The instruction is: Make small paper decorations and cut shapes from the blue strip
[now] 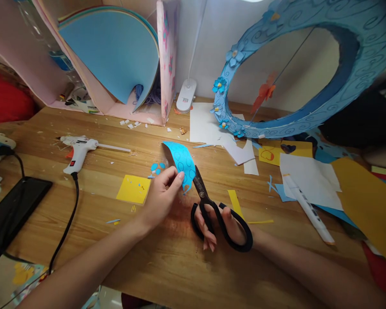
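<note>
My left hand [162, 193] pinches a strip of blue paper [180, 159] between thumb and fingers; drawn petal-like outlines cover the strip, and its lower edge is cut ragged. My right hand [217, 223] is closed on black-handled scissors [202, 195], with fingers through the loops. The scissor blades point up and lie right beside the strip's right edge; their tips are close together. Small cut blue pieces [154, 166] lie on the wooden table [167, 266] left of the strip. Below them is a yellow paper square [133, 189] with tiny scraps on it.
A glue gun [80, 150] with its cord and a black phone [19, 214] lie at left. Behind stand a pink shelf [167, 64], a white lamp base [186, 95] and a blue decorated ring [228, 81]. Paper sheets [312, 180] and a marker [312, 214] are at right.
</note>
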{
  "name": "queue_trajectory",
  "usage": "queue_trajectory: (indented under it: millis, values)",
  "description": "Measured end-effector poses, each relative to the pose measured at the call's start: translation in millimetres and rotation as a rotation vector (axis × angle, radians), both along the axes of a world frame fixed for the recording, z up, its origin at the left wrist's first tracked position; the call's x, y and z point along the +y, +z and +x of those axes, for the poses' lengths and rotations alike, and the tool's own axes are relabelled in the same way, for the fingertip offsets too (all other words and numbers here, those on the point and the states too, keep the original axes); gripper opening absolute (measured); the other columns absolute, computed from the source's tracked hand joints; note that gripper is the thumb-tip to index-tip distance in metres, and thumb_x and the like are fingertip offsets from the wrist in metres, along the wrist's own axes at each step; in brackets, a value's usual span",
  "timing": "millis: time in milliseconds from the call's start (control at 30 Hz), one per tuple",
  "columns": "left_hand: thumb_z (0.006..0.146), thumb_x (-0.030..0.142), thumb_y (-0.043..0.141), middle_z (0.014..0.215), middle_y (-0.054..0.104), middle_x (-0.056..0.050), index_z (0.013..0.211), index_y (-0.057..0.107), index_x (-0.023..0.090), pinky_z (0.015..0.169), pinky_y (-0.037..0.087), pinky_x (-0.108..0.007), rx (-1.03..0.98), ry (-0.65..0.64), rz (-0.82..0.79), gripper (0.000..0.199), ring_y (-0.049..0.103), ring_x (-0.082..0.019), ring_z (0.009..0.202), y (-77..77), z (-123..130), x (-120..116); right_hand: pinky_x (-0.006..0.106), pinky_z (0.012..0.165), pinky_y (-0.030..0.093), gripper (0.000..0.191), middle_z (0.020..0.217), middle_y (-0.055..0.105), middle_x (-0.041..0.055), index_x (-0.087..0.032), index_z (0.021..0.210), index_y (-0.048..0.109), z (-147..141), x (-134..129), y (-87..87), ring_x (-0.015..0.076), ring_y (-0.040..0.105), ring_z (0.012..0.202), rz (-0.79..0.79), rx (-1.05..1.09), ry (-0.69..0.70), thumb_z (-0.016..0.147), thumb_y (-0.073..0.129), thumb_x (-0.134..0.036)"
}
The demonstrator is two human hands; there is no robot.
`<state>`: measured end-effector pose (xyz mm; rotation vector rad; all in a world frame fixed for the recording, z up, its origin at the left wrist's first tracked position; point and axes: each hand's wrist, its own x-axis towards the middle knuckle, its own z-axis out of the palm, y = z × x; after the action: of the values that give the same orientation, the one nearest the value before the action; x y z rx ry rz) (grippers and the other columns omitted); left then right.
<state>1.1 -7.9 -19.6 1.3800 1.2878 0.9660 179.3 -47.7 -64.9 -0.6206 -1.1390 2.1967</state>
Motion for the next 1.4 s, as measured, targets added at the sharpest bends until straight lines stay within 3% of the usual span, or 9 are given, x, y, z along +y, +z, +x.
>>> queue_trajectory:
  millis: [267,767,1033,1400]
  values:
    - [0.088,0.038,0.044,0.060,0.035,0.004,0.063,0.041,0.018,0.056,0.027,-0.025,0.103,-0.055,0.052,0.032,0.034,-0.011,0.058,0.1,-1.5,-2.9,0.024,0.041,0.051,0.070,0.044,0.047,-0.0062,-0.016,0.079,0.049,0.6,-0.5,-3.3,0.0087,0.046,0.032,-0.019,-0.003,-0.005,0.070,0.034,-0.084]
    - [0.088,0.036,0.044,0.059,0.032,0.004,0.061,0.036,0.019,0.056,0.028,-0.024,0.043,-0.046,0.017,0.033,0.032,-0.011,0.058,1.5,-1.6,-1.3,0.020,0.038,0.050,0.067,0.044,0.044,-0.0089,-0.017,0.079,0.045,4.3,-3.2,-16.7,0.0063,0.044,0.031,0.003,-0.008,0.014,0.070,0.034,-0.083]
    - [0.087,0.038,0.046,0.060,0.037,0.004,0.062,0.042,0.018,0.053,0.030,-0.022,-0.057,-0.006,-0.014,0.032,0.035,-0.009,0.056,4.5,-0.6,0.4,0.019,0.039,0.051,0.062,0.045,0.044,-0.0096,-0.018,0.078,0.043,6.8,-2.7,-15.6,0.0057,0.044,0.032,-0.018,0.004,0.043,0.072,0.039,-0.079]
    - [0.087,0.038,0.048,0.060,0.038,0.004,0.064,0.044,0.018,0.056,0.030,-0.022,-0.043,-0.033,-0.023,0.031,0.035,-0.010,0.058,8.5,-4.6,5.7,0.017,0.035,0.048,0.058,0.044,0.042,-0.0109,-0.019,0.075,0.042,5.3,-1.5,-10.6,0.0044,0.041,0.029,-0.003,-0.025,0.049,0.073,0.043,-0.077]
